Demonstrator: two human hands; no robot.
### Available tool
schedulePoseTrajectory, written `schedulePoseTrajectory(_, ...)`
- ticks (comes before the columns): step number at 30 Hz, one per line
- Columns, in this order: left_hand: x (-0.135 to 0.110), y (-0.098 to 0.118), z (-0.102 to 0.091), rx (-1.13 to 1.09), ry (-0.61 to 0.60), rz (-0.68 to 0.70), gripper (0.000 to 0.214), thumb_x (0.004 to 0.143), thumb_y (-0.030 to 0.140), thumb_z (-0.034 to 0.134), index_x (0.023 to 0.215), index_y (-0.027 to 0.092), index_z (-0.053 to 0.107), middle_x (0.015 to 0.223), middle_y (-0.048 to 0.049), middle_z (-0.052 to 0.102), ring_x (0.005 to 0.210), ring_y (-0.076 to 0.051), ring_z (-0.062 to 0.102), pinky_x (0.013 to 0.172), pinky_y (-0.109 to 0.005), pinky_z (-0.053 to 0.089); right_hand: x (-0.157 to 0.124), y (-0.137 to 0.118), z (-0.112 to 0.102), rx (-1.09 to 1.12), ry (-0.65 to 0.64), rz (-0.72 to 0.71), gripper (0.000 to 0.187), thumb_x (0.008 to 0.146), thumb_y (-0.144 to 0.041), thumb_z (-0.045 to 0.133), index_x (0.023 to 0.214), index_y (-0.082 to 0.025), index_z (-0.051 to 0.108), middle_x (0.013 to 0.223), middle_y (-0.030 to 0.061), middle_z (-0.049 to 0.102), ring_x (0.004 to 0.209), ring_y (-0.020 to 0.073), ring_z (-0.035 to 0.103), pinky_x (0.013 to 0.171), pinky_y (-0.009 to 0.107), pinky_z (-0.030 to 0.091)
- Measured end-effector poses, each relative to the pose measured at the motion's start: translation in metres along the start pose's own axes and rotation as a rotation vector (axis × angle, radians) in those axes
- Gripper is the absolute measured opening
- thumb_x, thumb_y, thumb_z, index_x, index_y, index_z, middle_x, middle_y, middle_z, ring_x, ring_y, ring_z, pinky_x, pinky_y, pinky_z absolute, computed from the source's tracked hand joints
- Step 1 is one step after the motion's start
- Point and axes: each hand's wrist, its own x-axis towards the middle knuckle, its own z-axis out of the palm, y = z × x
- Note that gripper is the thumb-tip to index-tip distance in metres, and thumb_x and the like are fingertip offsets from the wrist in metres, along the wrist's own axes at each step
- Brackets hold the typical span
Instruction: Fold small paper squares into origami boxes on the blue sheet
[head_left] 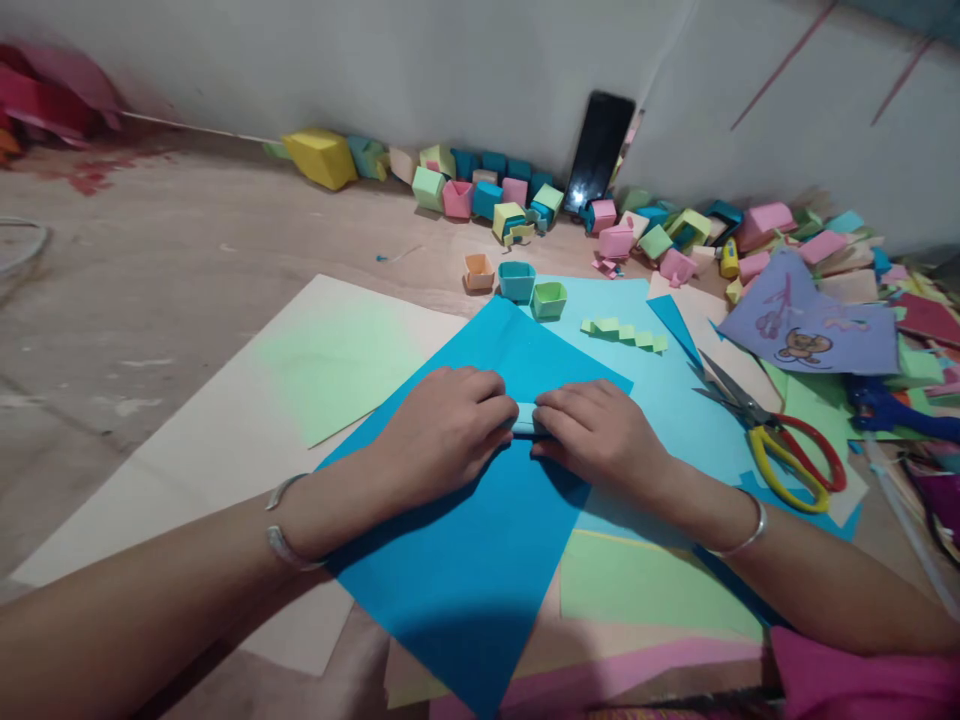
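Note:
Between both hands is a small folded strip of light blue paper, held just over a large blue sheet. My left hand pinches its left end with curled fingers. At the other end, my right hand is closed on the strip in the same way. The fingers cover most of the strip; only its middle shows. Beyond the hands stand three small folded paper cups: an orange one, a teal one and a green one.
Scissors with red and yellow handles lie open at right. A pleated green strip rests on a pale blue sheet. Along the wall are many small folded paper boxes and a leaning phone. A cream sheet spreads left.

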Motion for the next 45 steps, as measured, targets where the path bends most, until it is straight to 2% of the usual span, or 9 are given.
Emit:
schedulePoseTrajectory(3,-0.001,-0.002,0.002,-0.039,0.058,-0.040,0.023,0.093,0.030,0.047,0.096,0.018,0.067,0.098,-0.0110,0.065,0.094,-0.025,0.059,0.081,-0.039,0.045,-0.001,-0.003,0.002,-0.043,0.045,0.023,0.018,0.095,-0.019,0.049,0.093,-0.016,0.066,0.095,0.0111,0.071,0.089,0.0219,0.063,0.074,0.036,0.045)
schedulePoseTrajectory(6,0.000,-0.003,0.000,-0.150,0.298,-0.241,0.036,0.088,0.035,0.059,0.119,0.017,0.056,0.125,-0.0150,0.056,0.120,-0.029,0.050,0.098,-0.044,0.043,-0.001,-0.003,0.002,-0.008,0.226,0.095,0.014,0.091,-0.015,0.052,0.095,-0.017,0.066,0.096,0.0099,0.072,0.089,0.0209,0.065,0.077,0.034,0.050)
schedulePoseTrajectory(9,0.002,0.004,-0.005,-0.547,0.468,-0.482,0.058,0.082,0.038,0.066,0.131,0.018,0.042,0.135,-0.0155,0.049,0.127,-0.027,0.048,0.100,-0.041,0.047,0.001,0.000,-0.003,0.016,0.404,0.158,0.015,0.088,-0.015,0.056,0.100,-0.019,0.064,0.097,0.0090,0.072,0.090,0.0200,0.065,0.079,0.034,0.053)
schedulePoseTrajectory(13,-0.001,0.031,-0.011,-1.106,0.122,-0.437,0.033,0.092,0.036,0.048,0.123,0.023,0.049,0.125,-0.0125,0.062,0.115,-0.024,0.060,0.097,-0.043,0.050,0.003,-0.008,-0.015,-0.182,0.510,-0.020,0.018,0.084,-0.013,0.061,0.102,-0.014,0.064,0.097,0.0140,0.073,0.089,0.0238,0.066,0.073,0.036,0.055)
schedulePoseTrajectory(18,-0.009,0.054,-0.010,-1.276,0.233,-0.532,0.040,0.090,0.041,0.052,0.125,0.024,0.048,0.132,-0.0119,0.059,0.123,-0.024,0.056,0.104,-0.041,0.046,0.019,-0.036,-0.018,-0.368,0.495,-0.327,0.012,0.086,-0.012,0.056,0.089,-0.009,0.068,0.093,0.0189,0.073,0.084,0.0283,0.068,0.062,0.038,0.052)
schedulePoseTrajectory(22,-0.006,0.033,-0.006,-1.251,0.466,-0.634,0.029,0.089,0.038,0.051,0.111,0.019,0.053,0.110,-0.0100,0.066,0.100,-0.021,0.063,0.089,-0.036,0.052,0.046,-0.042,-0.016,-0.268,0.456,-0.321,0.018,0.090,-0.019,0.055,0.095,-0.007,0.068,0.094,0.0174,0.072,0.090,0.0261,0.066,0.067,0.036,0.052)
schedulePoseTrajectory(25,-0.003,0.010,-0.005,-1.084,0.608,-0.499,0.013,0.083,0.029,0.054,0.089,0.017,0.056,0.084,-0.0030,0.062,0.079,-0.016,0.058,0.076,-0.029,0.049,0.064,-0.031,-0.031,-0.087,0.513,-0.344,0.014,0.089,-0.016,0.056,0.096,-0.009,0.066,0.091,0.0138,0.070,0.087,0.0216,0.064,0.071,0.034,0.052)
schedulePoseTrajectory(32,-0.004,0.003,-0.002,-0.884,0.414,-0.229,0.010,0.072,0.012,0.044,0.068,0.018,0.051,0.069,-0.0005,0.055,0.064,-0.014,0.048,0.061,-0.027,0.039,0.068,-0.002,-0.066,0.294,0.411,-0.272,0.034,0.084,0.000,0.043,0.099,-0.019,0.066,0.113,0.0113,0.058,0.099,0.0192,0.056,0.074,0.032,0.052)
schedulePoseTrajectory(45,-0.004,-0.001,0.011,-0.772,0.270,-0.158,0.020,0.070,0.004,0.040,0.078,0.018,0.052,0.078,-0.0007,0.061,0.072,-0.015,0.055,0.067,-0.028,0.043,0.068,0.001,-0.054,0.273,0.158,-0.286,0.010,0.092,-0.015,0.053,0.094,-0.018,0.062,0.097,0.0073,0.067,0.079,0.0145,0.058,0.067,0.027,0.050)
